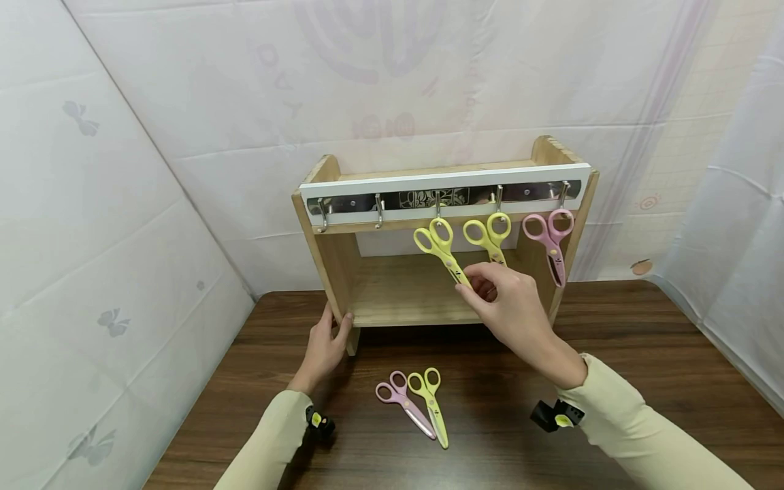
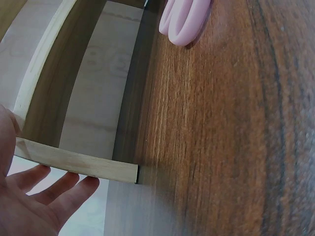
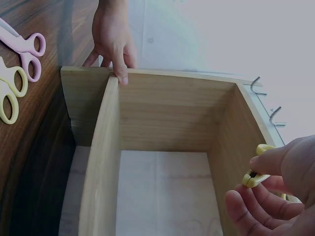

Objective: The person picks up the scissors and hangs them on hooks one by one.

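A dark wood-grain table spreads below your left hand and your right hand. Ahead of you, between and beyond the hands, stands a pale wooden shelf with a white front rail and a metal strip of five hooks across it.

Your hands are well apart. The left one grips the lower front corner of the shelf, thumb on the front edge, the other fingers outside the side board. The right one, higher up, pinches yellow scissors by the blade end, their handles up and tilted away to the left. One finger loop overlaps the middle hook; you cannot tell from here whether the hook bears it.

Just behind your right hand, partly hidden by it, hang other yellow scissors; to its right hang pink scissors. On the tabletop, nearer you and between your wrists, lie a pink pair and a yellow pair, side by side.

The step in hand appears to be seating the loop on that middle hook. The next move likely calls for a steady left grip and a check that the loop sits before the pinch loosens.
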Demonstrator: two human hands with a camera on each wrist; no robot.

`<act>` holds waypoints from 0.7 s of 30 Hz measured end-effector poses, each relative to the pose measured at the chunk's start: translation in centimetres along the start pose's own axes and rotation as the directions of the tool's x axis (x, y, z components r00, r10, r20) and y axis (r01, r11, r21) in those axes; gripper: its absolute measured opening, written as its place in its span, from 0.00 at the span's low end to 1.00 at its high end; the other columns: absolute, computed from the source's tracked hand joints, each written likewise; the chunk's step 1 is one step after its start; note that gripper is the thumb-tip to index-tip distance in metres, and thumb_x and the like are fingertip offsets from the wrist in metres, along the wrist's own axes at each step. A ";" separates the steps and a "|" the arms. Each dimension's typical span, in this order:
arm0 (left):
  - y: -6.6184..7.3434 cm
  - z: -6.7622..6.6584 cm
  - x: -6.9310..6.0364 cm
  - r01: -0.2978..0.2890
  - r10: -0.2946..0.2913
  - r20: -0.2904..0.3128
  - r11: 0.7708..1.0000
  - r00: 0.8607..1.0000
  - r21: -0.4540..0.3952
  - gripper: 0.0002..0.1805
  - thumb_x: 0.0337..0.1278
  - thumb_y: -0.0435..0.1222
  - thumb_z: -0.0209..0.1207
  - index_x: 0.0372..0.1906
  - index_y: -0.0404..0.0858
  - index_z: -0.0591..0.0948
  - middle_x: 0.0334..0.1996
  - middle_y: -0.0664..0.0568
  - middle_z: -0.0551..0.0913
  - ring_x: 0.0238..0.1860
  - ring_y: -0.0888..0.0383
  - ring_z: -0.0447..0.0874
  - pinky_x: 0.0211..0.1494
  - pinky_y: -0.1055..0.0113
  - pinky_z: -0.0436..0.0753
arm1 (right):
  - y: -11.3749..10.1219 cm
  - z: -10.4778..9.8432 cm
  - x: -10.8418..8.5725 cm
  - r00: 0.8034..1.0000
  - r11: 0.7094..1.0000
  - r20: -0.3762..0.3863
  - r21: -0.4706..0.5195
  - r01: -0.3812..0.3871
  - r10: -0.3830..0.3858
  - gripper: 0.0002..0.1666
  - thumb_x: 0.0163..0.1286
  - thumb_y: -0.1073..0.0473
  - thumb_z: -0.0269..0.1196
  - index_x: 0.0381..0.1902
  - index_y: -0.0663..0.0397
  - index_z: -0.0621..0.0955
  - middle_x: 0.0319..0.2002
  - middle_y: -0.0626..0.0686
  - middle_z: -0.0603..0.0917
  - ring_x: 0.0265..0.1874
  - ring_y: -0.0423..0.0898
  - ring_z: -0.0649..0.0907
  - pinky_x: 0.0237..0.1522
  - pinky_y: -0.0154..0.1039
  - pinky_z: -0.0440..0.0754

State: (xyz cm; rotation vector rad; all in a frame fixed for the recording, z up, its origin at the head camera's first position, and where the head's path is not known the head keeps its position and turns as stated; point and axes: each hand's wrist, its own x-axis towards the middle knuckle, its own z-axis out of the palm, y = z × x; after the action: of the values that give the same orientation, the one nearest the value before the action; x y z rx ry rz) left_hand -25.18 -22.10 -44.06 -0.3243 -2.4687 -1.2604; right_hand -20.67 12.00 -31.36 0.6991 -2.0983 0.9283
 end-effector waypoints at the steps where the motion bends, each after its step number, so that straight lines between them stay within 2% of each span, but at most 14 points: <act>1: 0.0 0.0 0.0 0.003 -0.003 0.002 1.000 1.000 -0.002 0.28 0.81 0.42 0.52 0.76 0.37 0.63 0.62 0.32 0.79 0.62 0.36 0.79 0.52 0.42 0.85 | 0.1 0.1 -0.1 1.000 1.000 0.003 0.002 -0.002 0.002 0.07 0.61 0.67 0.75 0.36 0.57 0.87 0.25 0.46 0.83 0.23 0.38 0.80 0.26 0.38 0.82; 9: 0.0 0.0 0.0 0.006 -0.006 0.001 1.000 1.000 -0.005 0.28 0.81 0.42 0.52 0.76 0.37 0.64 0.62 0.32 0.79 0.61 0.36 0.80 0.52 0.42 0.86 | 0.4 1.1 -0.7 0.998 0.999 0.041 0.005 -0.048 0.048 0.07 0.62 0.68 0.74 0.38 0.59 0.87 0.26 0.49 0.86 0.23 0.41 0.84 0.27 0.40 0.85; 21: 0.0 0.0 0.0 0.003 -0.003 0.001 1.000 1.000 0.004 0.28 0.81 0.42 0.52 0.77 0.38 0.63 0.62 0.32 0.79 0.61 0.37 0.80 0.52 0.42 0.85 | 1.3 3.0 -0.5 0.996 0.997 0.036 -0.021 -0.076 0.077 0.07 0.63 0.67 0.73 0.39 0.62 0.87 0.30 0.54 0.88 0.21 0.43 0.84 0.26 0.43 0.83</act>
State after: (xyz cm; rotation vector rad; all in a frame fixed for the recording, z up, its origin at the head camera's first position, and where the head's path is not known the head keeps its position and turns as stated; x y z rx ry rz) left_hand -25.18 -22.11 -44.09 -0.3205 -2.4732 -1.2565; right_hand -22.48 10.48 -33.66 0.6340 -2.1770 0.9419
